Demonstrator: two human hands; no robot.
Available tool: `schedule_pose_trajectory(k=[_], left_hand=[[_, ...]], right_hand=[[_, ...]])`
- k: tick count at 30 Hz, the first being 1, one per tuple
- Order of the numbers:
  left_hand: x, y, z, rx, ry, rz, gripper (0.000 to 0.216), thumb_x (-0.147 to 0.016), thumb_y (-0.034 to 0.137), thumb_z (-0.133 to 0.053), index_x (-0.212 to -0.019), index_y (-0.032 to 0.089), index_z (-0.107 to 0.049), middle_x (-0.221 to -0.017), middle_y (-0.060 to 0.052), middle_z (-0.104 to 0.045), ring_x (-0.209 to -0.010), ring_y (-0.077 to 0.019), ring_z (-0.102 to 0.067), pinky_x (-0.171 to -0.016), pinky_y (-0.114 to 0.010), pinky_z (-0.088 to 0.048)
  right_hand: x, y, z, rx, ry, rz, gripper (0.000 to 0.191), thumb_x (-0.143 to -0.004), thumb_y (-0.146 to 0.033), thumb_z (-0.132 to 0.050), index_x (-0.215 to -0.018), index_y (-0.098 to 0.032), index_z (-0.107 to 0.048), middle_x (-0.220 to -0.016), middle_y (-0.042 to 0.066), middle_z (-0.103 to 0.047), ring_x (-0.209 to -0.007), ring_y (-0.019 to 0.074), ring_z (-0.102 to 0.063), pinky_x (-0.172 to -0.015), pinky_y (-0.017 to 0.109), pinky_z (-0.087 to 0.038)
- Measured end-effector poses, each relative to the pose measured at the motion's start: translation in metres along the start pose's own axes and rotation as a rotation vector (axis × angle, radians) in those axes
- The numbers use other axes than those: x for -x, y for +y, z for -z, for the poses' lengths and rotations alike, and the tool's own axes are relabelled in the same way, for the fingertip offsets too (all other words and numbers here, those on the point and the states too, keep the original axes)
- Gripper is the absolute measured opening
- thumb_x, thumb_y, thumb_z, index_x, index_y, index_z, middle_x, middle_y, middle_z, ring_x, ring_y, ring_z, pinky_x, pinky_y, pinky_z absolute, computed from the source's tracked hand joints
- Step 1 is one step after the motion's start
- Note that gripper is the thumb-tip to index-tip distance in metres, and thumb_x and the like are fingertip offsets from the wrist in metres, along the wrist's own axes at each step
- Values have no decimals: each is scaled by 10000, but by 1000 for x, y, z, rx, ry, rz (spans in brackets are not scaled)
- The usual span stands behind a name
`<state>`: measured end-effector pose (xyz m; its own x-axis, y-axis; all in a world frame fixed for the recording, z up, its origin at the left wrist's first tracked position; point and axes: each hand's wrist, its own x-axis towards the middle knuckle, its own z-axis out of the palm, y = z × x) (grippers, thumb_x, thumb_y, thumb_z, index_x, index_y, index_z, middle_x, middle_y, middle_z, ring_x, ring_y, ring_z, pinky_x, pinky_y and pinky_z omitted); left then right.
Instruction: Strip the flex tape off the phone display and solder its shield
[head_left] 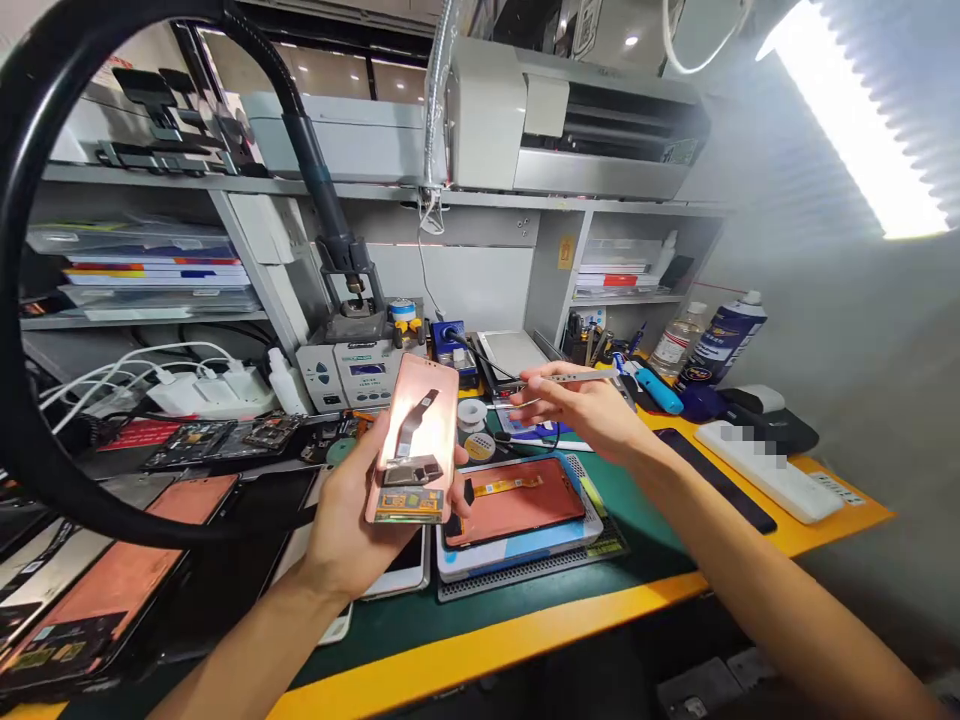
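Observation:
My left hand (pixel 349 510) is closed around the edges of a phone screen (pixel 425 410), its copper-coloured back tilted up toward me. A dark flex cable (pixel 415 425) lies on that back, with a small circuit strip at the lower end. To the right, my right hand (pixel 581 410) is raised above the mat, its fingers pinching slim grey metal tweezers (pixel 577 377). Below and between the hands, a phone frame (pixel 517 510) with a reddish inside and an orange flex cable rests on a blue-and-white box (pixel 517 548).
More opened phones (pixel 142 540) lie at the left. A soldering station (pixel 360 372) stands behind, with a black ring (pixel 19 300) arching over the left side. A spray can (pixel 724 340), a bottle (pixel 679 338) and a white box (pixel 769 470) are at the right.

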<state>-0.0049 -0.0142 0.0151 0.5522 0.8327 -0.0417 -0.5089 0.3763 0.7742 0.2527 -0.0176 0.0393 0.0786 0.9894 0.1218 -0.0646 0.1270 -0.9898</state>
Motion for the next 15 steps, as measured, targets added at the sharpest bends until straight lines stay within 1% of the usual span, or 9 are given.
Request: schedule_pose_trajectory(k=[4, 8, 12, 15], left_hand=[[-8, -2, -4, 114, 1, 70, 513, -1040, 474, -420, -1248, 96, -698, -1035, -226, -793, -762, -328, -770, -704, -485, -636], [-17, -4, -16, 114, 20, 95, 518, -1049, 443, -390, -1248, 77, -697, -1041, -245, -791, -808, -344, -784, -733, -503, -638], [-29, -8, -26, 93, 64, 54, 523, -1058, 440, -349, -1297, 100, -666, -974, -205, -802, -772, -323, -786, -710, -488, -639], [-36, -11, -28, 70, 80, 9, 527, -1062, 456, -334, -1289, 112, -662, -938, -179, -802, -750, -305, -779, -692, -460, -637]], right_hand=[[-9, 17, -14, -22, 26, 24, 407, -763, -512, -871, -958, -204, -690, -833, 77, -826, -740, 257, -812, -738, 385, -661], [-3, 29, -18, 6, 82, 84, 442, -792, -576, -830, -990, -208, -685, -861, 75, -833, -777, 253, -815, -807, 390, -663], [7, 35, -11, 69, 145, 126, 437, -834, -592, -791, -1020, -208, -697, -876, 83, -838, -857, 271, -821, -865, 403, -660], [11, 38, -8, 115, 171, 153, 414, -865, -582, -763, -1035, -205, -731, -866, 82, -840, -825, 278, -822, -843, 416, -667]])
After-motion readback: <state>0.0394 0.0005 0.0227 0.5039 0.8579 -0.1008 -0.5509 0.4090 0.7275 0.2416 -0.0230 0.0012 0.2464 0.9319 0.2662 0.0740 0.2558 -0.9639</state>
